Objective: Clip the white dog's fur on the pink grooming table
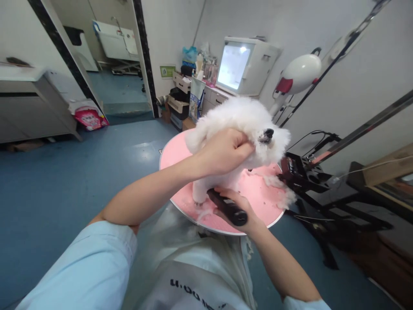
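The dog point(237, 113) is on the round pink counter point(254, 200), its muzzle directed toward the right of the view. One leg point(199, 191) is upright, with the paw near the counter's near edge. The left grip point(222, 150) is clenched on the dog's fur at the side of the muzzle, just behind the mouth. The right grip point(248, 206) is closed around the black clipper point(229, 209), below the dog's chest; the clipper's far end is beside the leg. Blade contact with the fur cannot be determined. Loose fur point(280, 189) lies along the counter's right edge.

Right of the counter: a black holder point(295, 172) and a slanted metal pole point(364, 129). Behind the dog: a white dryer point(300, 73) and a lit cabinet point(247, 64). Left rear: a white tub point(116, 41) beyond the doorway and a pink bag point(90, 118) on the blue floor point(129, 172).
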A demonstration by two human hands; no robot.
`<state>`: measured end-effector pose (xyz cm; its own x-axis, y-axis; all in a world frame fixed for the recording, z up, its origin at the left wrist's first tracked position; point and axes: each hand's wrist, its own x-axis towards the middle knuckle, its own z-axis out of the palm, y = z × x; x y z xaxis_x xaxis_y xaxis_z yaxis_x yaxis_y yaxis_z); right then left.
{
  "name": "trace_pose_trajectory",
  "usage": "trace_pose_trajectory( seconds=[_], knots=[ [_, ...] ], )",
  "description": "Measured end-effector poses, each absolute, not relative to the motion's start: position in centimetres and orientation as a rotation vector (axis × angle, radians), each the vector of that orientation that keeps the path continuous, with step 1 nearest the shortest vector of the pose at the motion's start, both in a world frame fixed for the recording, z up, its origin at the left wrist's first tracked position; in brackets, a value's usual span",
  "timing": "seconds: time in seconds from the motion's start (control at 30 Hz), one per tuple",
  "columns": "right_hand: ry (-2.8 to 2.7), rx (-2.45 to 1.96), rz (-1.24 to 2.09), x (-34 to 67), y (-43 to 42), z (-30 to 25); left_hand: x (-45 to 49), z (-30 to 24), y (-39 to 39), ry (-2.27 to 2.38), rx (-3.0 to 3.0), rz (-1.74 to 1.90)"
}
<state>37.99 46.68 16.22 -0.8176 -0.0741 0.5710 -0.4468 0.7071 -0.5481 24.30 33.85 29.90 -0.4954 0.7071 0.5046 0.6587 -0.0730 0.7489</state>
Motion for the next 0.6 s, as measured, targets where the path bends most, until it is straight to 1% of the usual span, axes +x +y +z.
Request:
trace_pose_trajectory(
  seconds=[0.1,0.17,0.27,0.37,0.47,0.6],
  knots=[
    [-2.127,0.4,0.955,38.4,48.7,19.3,24.4,29.6,33.7,2.076,1.579,1.709],
    [-2.003,0.418,0.837,38.0,49.9,21.9,24.6,29.4,33.8,2.068,1.575,1.76],
    [-2.135,0.461,0.717,37.4,50.3,23.5,24.7,29.2,33.9,2.07,1.538,1.823],
    [-2.267,0.491,0.753,37.3,49.7,21.3,24.7,29.2,33.9,2.078,1.518,1.821],
    [-2.226,0.602,0.76,37.3,49.7,16.8,24.6,29.3,33.8,2.07,1.51,1.82],
    [-2.209,0.65,0.598,37.3,50.0,11.8,24.6,29.2,33.8,2.067,1.478,1.869]
  ],
)
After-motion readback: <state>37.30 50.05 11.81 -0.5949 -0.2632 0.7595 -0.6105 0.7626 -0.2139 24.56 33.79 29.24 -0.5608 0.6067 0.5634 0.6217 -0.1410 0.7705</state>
